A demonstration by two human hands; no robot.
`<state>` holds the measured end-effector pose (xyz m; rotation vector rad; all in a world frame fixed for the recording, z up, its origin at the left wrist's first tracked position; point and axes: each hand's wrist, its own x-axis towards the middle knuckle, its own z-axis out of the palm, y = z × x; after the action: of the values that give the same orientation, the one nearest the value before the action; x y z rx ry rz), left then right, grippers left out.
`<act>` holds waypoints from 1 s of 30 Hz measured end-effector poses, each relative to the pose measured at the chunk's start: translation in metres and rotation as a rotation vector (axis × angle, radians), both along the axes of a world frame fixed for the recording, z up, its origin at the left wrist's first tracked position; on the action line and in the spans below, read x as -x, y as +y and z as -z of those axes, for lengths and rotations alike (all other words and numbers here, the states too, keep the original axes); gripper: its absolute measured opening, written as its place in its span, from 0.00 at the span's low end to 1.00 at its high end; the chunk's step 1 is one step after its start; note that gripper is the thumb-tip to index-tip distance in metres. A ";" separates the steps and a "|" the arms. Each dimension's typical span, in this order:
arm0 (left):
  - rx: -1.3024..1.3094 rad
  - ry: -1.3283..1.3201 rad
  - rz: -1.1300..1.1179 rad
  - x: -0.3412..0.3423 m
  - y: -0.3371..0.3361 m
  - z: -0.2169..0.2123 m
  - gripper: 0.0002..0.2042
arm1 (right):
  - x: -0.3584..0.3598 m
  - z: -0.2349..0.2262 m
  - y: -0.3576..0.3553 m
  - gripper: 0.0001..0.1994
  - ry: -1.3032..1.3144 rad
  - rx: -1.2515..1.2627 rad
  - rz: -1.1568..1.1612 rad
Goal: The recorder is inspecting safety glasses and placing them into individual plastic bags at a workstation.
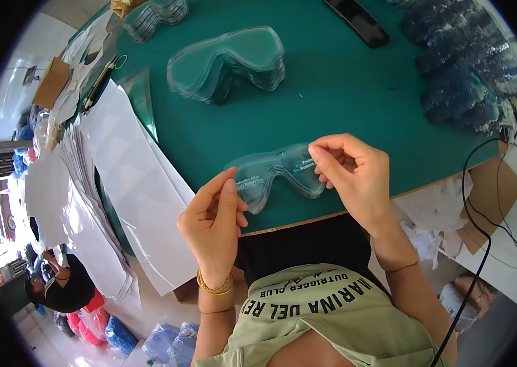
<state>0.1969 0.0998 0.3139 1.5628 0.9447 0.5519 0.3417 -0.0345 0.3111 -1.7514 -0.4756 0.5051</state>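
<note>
Between my two hands is a clear goggle lens (278,164) with pale print on its film, held just above the near edge of the green table. My left hand (212,217) pinches its left end between thumb and fingers. At the upper right corner, my right hand (353,171) grips the lens in the same way. Farther back on the table lies a stack of clear goggle lenses (226,61). A second, smaller lens stack (156,19) sits at the far left.
White sheets (139,189) overhang the table's left side, near a pen-like tool (99,82). A black phone-like object (356,23) lies at the back. Dark stacked lens-like pieces (469,67) fill the far right; a black cable (468,202) hangs below. Another person (66,284) is at left.
</note>
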 end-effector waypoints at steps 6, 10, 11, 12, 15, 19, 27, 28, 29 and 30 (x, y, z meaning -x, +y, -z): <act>-0.232 -0.018 0.021 0.010 0.011 -0.001 0.05 | 0.006 -0.003 0.003 0.06 -0.035 -0.041 -0.016; -0.354 -0.077 0.099 0.024 0.007 0.003 0.06 | 0.008 -0.003 -0.011 0.03 -0.324 -0.054 -0.141; -0.321 -0.075 0.112 0.026 0.002 0.005 0.06 | 0.010 -0.003 -0.017 0.03 -0.428 0.029 -0.180; -0.296 -0.036 0.147 0.030 -0.002 0.009 0.06 | 0.013 0.003 -0.023 0.03 -0.476 0.055 -0.186; -0.233 -0.003 0.132 0.039 -0.010 0.015 0.06 | 0.024 0.017 -0.034 0.03 -0.489 0.096 -0.163; -0.239 -0.016 0.176 0.042 -0.011 0.022 0.06 | 0.029 0.024 -0.035 0.03 -0.399 0.085 -0.183; -0.332 0.016 0.182 0.038 -0.013 0.019 0.07 | 0.027 0.024 -0.035 0.04 -0.437 0.089 -0.177; -0.336 0.010 0.180 0.039 -0.012 0.019 0.07 | 0.027 0.024 -0.035 0.04 -0.439 0.088 -0.177; -0.339 0.004 0.178 0.039 -0.012 0.019 0.07 | 0.027 0.025 -0.036 0.04 -0.444 0.089 -0.178; -0.305 -0.005 0.177 0.039 -0.013 0.020 0.07 | 0.027 0.026 -0.036 0.04 -0.448 0.089 -0.179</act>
<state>0.1582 0.0867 0.2944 1.8956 0.7328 0.5938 0.3144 -0.0704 0.2855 -1.9216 -0.9440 0.2560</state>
